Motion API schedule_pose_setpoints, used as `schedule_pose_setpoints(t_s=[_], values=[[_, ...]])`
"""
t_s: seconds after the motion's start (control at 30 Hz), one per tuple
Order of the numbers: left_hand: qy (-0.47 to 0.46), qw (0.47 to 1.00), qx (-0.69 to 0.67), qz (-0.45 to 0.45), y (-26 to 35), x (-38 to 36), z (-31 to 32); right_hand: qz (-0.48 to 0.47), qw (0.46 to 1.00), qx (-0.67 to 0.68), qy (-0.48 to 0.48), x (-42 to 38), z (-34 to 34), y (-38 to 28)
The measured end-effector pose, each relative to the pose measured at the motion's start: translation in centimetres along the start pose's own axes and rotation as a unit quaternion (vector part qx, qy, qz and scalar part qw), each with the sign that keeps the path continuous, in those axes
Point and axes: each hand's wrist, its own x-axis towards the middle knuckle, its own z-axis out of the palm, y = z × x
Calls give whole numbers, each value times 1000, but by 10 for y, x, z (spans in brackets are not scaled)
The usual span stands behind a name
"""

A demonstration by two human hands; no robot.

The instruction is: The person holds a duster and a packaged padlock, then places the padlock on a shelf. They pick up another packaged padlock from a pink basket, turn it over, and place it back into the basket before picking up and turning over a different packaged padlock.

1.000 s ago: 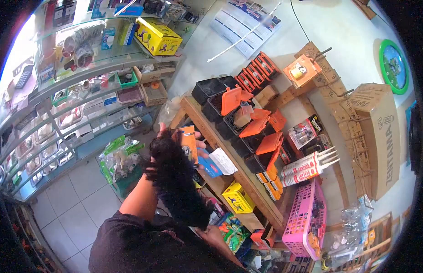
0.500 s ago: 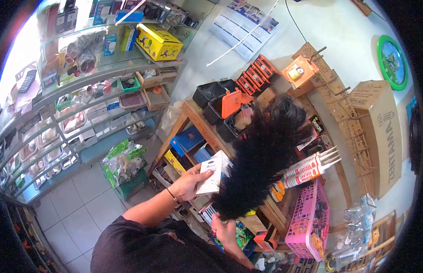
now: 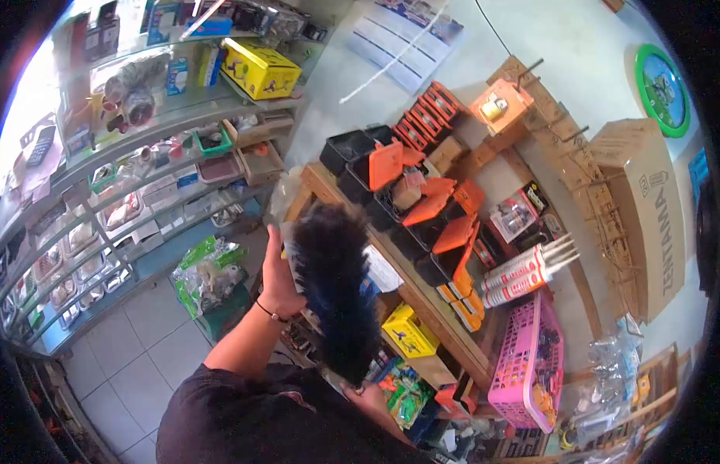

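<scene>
A black feather duster (image 3: pixel 336 286) stands upright in front of me, its feathers hiding part of the wooden rack. My right hand (image 3: pixel 367 396) is closed round its lower end, where the handle is mostly hidden. At the duster's left side is my left hand (image 3: pixel 279 277), thumb pointing up and other fingers hidden. Between that hand and the feathers shows a narrow pale edge of the white box (image 3: pixel 289 246), the rest of it covered.
Black bins with orange lids (image 3: pixel 387 164) line the wooden rack (image 3: pixel 422 298). Sealant tubes (image 3: pixel 518 277) and a pink basket (image 3: pixel 522 371) are at the right, near a large carton (image 3: pixel 646 224). Glass shelves (image 3: pixel 143 127) stand left; a green bag (image 3: pixel 209 274) lies below.
The duster has moved left and down, away from the bins, uncovering their orange lids. My left hand has moved left and up, and the white box is now mostly hidden.
</scene>
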Motion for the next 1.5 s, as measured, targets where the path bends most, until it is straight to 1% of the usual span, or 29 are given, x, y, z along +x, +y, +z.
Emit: schedule_pose_setpoints(t_s=[0.07,0.1,0.13,0.17,0.2,0.23,0.27,0.33,0.37,0.47,0.5,0.53,0.6,0.63,0.67,0.73,0.8,0.87,0.93,0.97,1.0,1.07,1.13,1.2,1.27,1.33,1.37,1.4,1.5], values=[[-272,960,32,-51,1,11,-12,-26,999,43,-15,0,10,21],[-280,957,34,-71,5,12,-6,22,997,69,-36,-2,6,16],[-277,957,33,-78,3,8,0,70,991,95,-55,-4,4,13],[-194,978,35,-73,2,5,6,111,993,-8,-34,1,5,21],[-110,991,38,-68,0,3,17,115,993,-4,-31,1,7,23],[12,993,-108,-38,-6,9,33,87,996,1,11,-1,9,26],[13,993,-109,-45,-9,10,29,59,997,5,54,-4,12,30],[-152,982,72,-85,-12,18,12,10,999,6,52,-1,29,56],[-208,970,32,-125,-13,25,13,-45,998,2,48,-2,29,53],[-197,971,34,-133,-23,25,22,-10,991,80,111,-14,11,38],[-29,997,45,-61,-31,25,35,-4,990,83,114,-16,10,34],[-31,994,88,-49,-38,26,43,-5,988,100,119,-20,9,32],[-134,980,53,-137,-41,29,36,2,984,121,132,-23,9,31],[-227,957,10,-180,-43,40,26,30,994,62,82,-25,8,32],[-239,953,1,-188,-46,46,26,57,998,4,29,-28,8,34],[-169,967,4,-188,-51,41,28,60,992,70,85,-29,21,55],[-4,995,9,-98,-65,40,40,63,979,138,140,-31,31,67],[-29,992,27,-120,-72,38,40,11,973,162,164,-34,39,70],[-274,934,25,-229,-71,54,16,60,976,151,142,-43,21,50],[-280,933,9,-224,-74,54,17,105,978,136,119,-48,7,38],[-279,933,8,-227,-77,52,18,151,976,121,95,-52,-1,33],[-14,982,-102,-157,-82,45,25,165,963,153,150,-52,27,69],[-22,979,-95,-180,-88,46,24,144,960,174,166,-57,26,55],[-281,923,2,-263,-88,54,18,141,969,174,108,-60,29,60],[-315,909,2,-271,-89,54,17,142,969,175,100,-56,43,81],[8,985,-15,-174,-94,45,21,136,958,215,134,-52,48,89],[41,976,-106,-188,-95,44,33,132,943,256,169,-53,50,87],[42,974,-103,-197,-96,43,31,137,939,262,174,-53,45,78],[-194,948,10,-253,-93,54,9,88,983,138,87,-51,33,68]])
